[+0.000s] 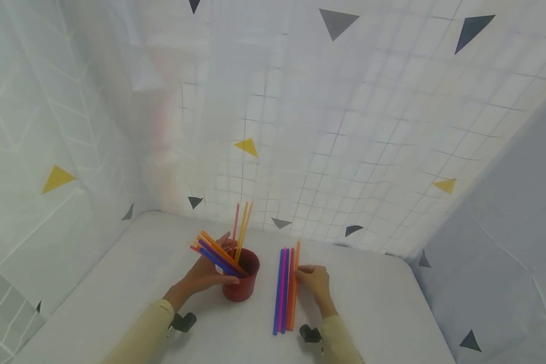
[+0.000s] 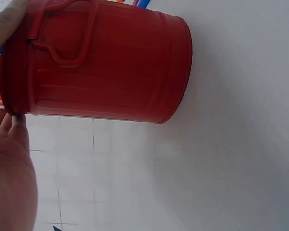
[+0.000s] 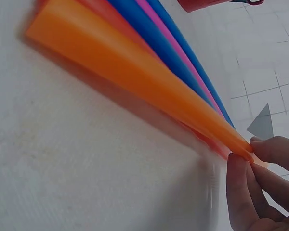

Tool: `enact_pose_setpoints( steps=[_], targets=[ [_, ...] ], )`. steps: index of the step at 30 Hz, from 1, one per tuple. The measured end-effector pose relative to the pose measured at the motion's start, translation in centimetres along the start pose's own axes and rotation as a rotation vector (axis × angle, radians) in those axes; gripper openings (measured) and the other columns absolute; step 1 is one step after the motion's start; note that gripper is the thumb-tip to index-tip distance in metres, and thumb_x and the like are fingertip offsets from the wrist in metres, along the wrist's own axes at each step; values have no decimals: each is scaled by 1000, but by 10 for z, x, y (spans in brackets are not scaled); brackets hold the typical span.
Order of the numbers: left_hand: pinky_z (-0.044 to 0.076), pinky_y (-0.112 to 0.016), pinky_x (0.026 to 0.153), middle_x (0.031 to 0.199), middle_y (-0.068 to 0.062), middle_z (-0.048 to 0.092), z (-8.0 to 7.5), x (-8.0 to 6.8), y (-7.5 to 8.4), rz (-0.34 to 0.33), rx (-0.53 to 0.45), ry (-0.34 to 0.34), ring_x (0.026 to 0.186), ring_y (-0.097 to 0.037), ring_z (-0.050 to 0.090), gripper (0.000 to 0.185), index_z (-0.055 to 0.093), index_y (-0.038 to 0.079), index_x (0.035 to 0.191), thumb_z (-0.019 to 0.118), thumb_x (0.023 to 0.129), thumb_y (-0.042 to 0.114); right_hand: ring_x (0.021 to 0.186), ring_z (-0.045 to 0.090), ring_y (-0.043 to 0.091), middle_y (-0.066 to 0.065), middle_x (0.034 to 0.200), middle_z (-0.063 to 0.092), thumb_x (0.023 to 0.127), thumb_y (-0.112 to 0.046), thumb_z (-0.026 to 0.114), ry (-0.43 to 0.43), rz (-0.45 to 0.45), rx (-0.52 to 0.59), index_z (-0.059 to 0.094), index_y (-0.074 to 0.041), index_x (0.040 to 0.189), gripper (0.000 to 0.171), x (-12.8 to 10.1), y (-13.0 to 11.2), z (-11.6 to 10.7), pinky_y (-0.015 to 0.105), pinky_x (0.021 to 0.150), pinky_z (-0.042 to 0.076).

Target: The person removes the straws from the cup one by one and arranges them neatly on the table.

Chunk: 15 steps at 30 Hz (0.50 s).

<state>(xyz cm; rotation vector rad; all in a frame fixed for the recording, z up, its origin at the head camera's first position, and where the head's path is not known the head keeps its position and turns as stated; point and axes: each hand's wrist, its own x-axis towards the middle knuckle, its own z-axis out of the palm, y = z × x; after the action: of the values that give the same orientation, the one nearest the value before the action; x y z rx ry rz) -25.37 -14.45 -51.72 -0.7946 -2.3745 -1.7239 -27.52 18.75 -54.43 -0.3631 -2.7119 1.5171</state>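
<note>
Orange straw (image 1: 295,303) is on the tabletop (image 1: 364,318), right end of a side-by-side row, with the right hand (image 1: 316,280) pinching it past its middle, toward the far end. Head view: a red straw (image 1: 290,288) lies right up against it, so my worry is two coming up together, or the long near end dragging and scattering the blue straw (image 1: 278,298) and pink straw (image 1: 282,293). The red bucket (image 1: 239,291) stands left of the row, left hand (image 1: 203,275) around its rim. A leaning bundle (image 1: 223,254) sticks out leftward between that thumb and the fingers, so anything added could snag there, and all that lean might help tip it. The yellow straws (image 1: 243,230) stand more upright, partly in the way too. A gridded sheet (image 1: 282,111) hangs behind.

Left wrist view: thumb on one side of the rim, fingers on the other, gripping it. There's a side handle (image 2: 73,63) that could catch a sleeve, I guess.

Right wrist view: thumb and fingertips pinch the orange one only near their tips, so it could twist or slip. Can't tell if it's lifted.
</note>
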Motion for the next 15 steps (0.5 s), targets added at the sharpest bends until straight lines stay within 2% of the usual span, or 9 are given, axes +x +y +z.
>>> enact_pose_setpoints(
  steps=[7,15],
  targets=[
    [36,-61,104,145,-5,47,-1,0,1,-6,-16,-6,133,-30,45,108,20,18,156,87,73,13,85,67,23,11,95,72,85,-19,75,-13,-17,-59,73,0,105,27,3,5,3,39,77,58],
    [36,-61,103,145,-5,47,-1,1,2,-8,-2,-6,133,-30,46,106,20,15,156,86,73,13,79,67,19,9,91,71,85,-20,76,-26,-12,-74,73,0,103,28,4,8,6,36,72,58]
  ],
)
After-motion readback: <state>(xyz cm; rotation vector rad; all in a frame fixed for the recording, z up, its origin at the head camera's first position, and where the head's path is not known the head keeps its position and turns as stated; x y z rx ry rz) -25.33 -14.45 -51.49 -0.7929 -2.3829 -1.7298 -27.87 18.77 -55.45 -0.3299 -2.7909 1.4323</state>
